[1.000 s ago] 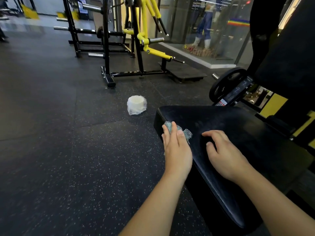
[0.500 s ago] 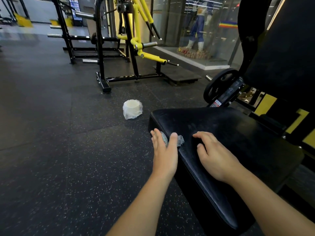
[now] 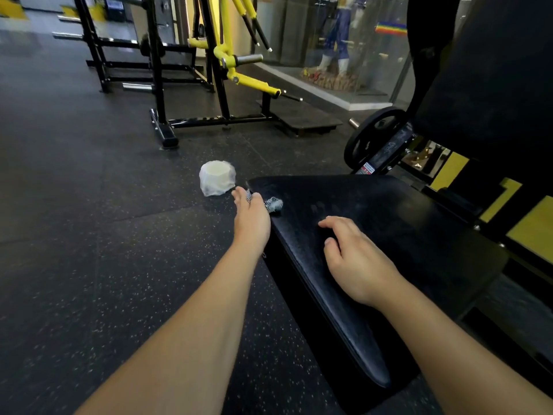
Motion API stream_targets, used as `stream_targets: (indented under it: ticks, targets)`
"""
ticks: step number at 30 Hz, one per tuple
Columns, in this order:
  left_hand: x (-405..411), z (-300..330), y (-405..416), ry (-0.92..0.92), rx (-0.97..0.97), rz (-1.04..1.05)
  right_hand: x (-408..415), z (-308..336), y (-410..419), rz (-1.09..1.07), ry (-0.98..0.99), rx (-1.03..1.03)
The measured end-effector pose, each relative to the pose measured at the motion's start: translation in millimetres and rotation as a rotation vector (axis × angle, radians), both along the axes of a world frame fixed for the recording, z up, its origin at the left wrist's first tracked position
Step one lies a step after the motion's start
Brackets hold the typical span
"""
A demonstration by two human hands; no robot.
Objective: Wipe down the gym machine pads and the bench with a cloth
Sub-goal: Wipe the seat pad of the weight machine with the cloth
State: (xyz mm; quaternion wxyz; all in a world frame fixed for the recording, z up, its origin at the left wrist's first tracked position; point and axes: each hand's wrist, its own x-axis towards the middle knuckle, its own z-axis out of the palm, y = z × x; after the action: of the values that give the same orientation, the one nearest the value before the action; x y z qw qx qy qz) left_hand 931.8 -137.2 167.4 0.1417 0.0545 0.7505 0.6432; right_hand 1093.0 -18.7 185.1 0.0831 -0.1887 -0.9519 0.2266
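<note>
At the far left, the dark rubber floor (image 3: 89, 235) with small light specks fills most of the view. Behind it stands a black rack (image 3: 98, 46) with steel bars, and next to it a yellow and black machine (image 3: 227, 61) on a black base frame. On the floor in front of this machine lies a white round object (image 3: 217, 177) that looks wrapped in thin plastic; what it is I cannot tell.

Just beside this object, a little to the right, is the left hand (image 3: 250, 217). It lies at the near left corner of the bench (image 3: 389, 223), with the fingers bent over a small checkered cloth (image 3: 273, 204). The hand holds the cloth, and a bunched grey-blue part of it sticks out to the right of the fingers and rests on the black pad.

More to the right, the right hand (image 3: 356, 259) rests on the top of the bench. Its fingers are loosely bent and spread, the tips touch the pad, and it holds nothing. The two hands are apart from each other.

Behind the bench stands a black weight plate (image 3: 359, 145) on a peg. At the far right rises a tall black back pad (image 3: 490, 85), with yellow frame parts (image 3: 532, 232) below it.
</note>
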Motion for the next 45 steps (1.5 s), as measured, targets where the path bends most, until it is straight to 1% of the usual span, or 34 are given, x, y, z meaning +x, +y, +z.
stream_targets:
  ticks: [4, 10, 16, 27, 36, 40, 45]
  targets:
    - [35.2, -8.0, -7.0, 0.055, 0.003, -0.061, -0.1, -0.5, 0.9, -0.002, -0.001, 0.005]
    - [83.7, -16.8, -22.5, 0.084, -0.025, -0.126, -1.0, -2.3, 1.4, -0.01, 0.003, 0.019]
    - [115.9, -20.4, -28.6, 0.083, 0.002, -0.125, -2.0, 1.9, -2.4, -0.009, -0.009, 0.023]
    - [162.0, -21.5, -35.4, 0.068, -0.04, -0.149, 3.7, 5.9, -8.7, -0.014, -0.038, 0.016]
    - [230.4, -19.4, -40.4, 0.025, -0.064, -0.143, 13.3, 4.2, -10.6, 0.03, -0.065, 0.004]
    - [262.6, -19.1, -40.3, -0.013, -0.044, -0.116, 15.6, 4.4, -11.1, 0.035, -0.062, 0.005]
    - [284.0, -26.2, -39.3, -0.035, 0.0, -0.098, 15.5, 5.7, -11.7, 0.039, -0.063, 0.005]
